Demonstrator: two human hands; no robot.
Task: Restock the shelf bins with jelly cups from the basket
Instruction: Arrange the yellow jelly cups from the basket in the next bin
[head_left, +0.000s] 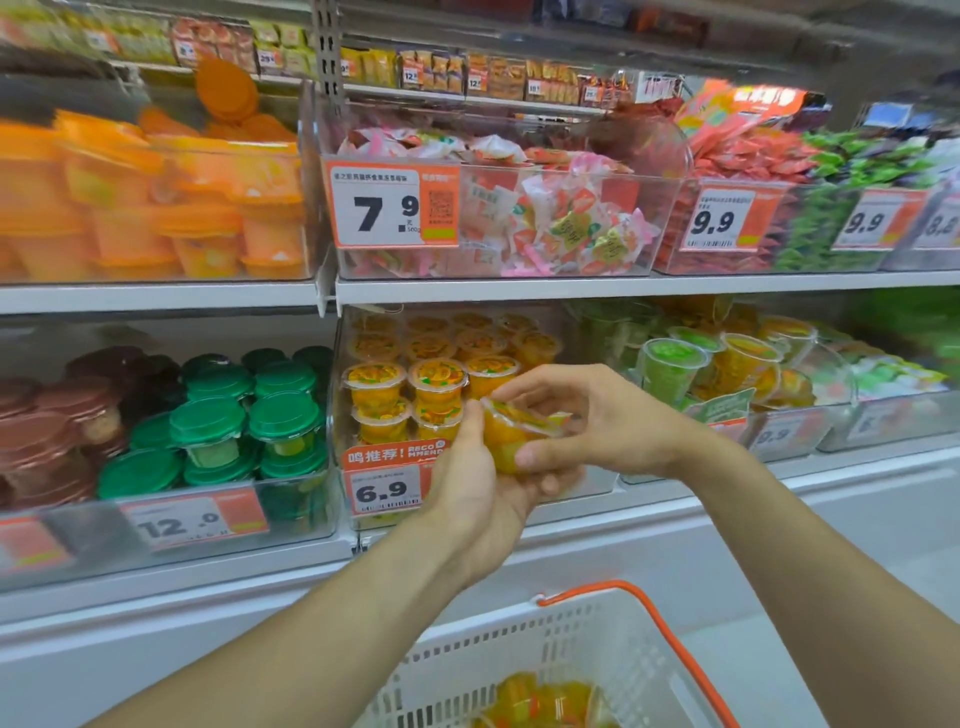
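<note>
On the far left of the lower shelf (176, 577) stood a clear bin with dark red and green-lidded cups (210, 431), marked 12.0. Just right of it was the bin of orange jelly cups (436, 382), stacked in rows, with a price tag (387, 491) reading 6.9 on its front wall.

In front of this bin your left hand (480, 486) was raised with the palm turned toward the right, and its fingers were curled under and around one jelly cup (511, 434). The cup was tilted on its side, its printed lid facing up and to the right. Your right hand (587, 421) came from the right and touched the same cup; the thumb pressed on its near side and the fingers were bent over the lid. So both hands held this one cup, close to the front of the bin but not inside it.

Further right stood a bin with green and yellow cups (675, 366). Near you, low and to the right, was the white basket (540, 660) with an orange handle (670, 644), and more orange jelly cups (540, 701) lay inside.
</note>
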